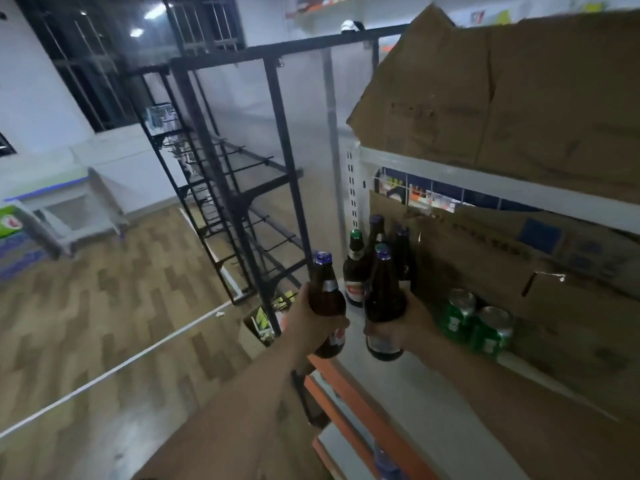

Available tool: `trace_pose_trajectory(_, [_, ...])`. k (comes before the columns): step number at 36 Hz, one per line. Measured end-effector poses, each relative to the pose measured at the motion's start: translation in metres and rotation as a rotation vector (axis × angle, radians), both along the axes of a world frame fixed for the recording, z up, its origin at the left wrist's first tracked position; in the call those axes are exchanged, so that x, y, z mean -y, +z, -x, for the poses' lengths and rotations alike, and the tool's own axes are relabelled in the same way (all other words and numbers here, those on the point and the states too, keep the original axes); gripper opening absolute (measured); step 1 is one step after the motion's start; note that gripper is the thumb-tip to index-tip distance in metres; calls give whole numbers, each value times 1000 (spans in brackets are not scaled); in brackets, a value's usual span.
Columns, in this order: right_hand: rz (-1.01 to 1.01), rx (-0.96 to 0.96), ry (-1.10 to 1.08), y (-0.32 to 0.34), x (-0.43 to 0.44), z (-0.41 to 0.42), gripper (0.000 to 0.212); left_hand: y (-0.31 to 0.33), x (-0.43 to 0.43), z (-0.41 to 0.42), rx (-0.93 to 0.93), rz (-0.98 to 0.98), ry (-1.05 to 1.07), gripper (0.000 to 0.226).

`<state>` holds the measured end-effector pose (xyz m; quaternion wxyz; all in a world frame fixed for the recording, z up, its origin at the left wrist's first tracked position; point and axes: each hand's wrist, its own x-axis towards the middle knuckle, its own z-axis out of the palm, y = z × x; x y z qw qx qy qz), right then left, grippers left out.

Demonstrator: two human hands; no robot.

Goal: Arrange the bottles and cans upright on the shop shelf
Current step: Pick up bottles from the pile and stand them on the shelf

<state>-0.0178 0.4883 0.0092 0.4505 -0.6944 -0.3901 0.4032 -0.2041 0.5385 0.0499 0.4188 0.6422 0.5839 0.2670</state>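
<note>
Left hand (311,320) and right hand (407,323) each grip a dark brown glass bottle with a blue cap, left bottle (327,299) and right bottle (382,303), axes vertical over the white shelf board (408,403); standing bottle row (356,268) at 12 o'clock, right bottle nearer, green cans (457,313) at 3 o'clock.

Five bottles (355,271) and two green cans (460,313) are visible.

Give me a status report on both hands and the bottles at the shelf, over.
Left hand grips blue-capped bottle, right hand grips second bottle, both cap-up. Three bottles stand on shelf ahead. Green cans and cardboard box crowd the right.
</note>
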Motion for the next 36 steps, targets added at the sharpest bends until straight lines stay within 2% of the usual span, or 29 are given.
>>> trace_pose_trajectory(4, [32,0,-81,-31,-22,13,81,-31,-49,-2,-30,66,-131,66])
trace_pose_trajectory(8, [-20,-5,-242,-54,-42,37,86,-57,-98,-8,-69,68,-299,64])
trace_pose_trajectory(10, [-55,-14,-340,-61,-55,52,75,-64,-119,-10,-30,51,-373,50])
trace_pose_trajectory(14, [-97,12,-517,-66,-77,75,60,-76,-156,-13,41,67,-539,45])
trace_pose_trajectory(17, [-12,59,-608,-68,-87,86,57,-84,-174,-13,51,111,-627,45])
trace_pose_trajectory(20, [139,115,-685,-74,-89,92,70,-88,-184,-11,45,164,-689,38])
trace_pose_trajectory(22, [158,126,-736,-78,-89,91,62,-88,-187,-10,83,183,-726,48])
trace_pose_trajectory(25, [156,151,-760,-71,-91,93,53,-94,-197,-8,48,210,-776,51])
trace_pose_trajectory(28, [140,110,-776,-62,-91,101,43,-97,-206,-5,30,222,-820,70])
trace_pose_trajectory(32, [147,73,-778,-53,-91,109,57,-92,-205,-4,55,249,-836,65])
trace_pose_trajectory(36, [151,92,-780,-49,-95,109,55,-92,-204,-4,52,240,-803,71])
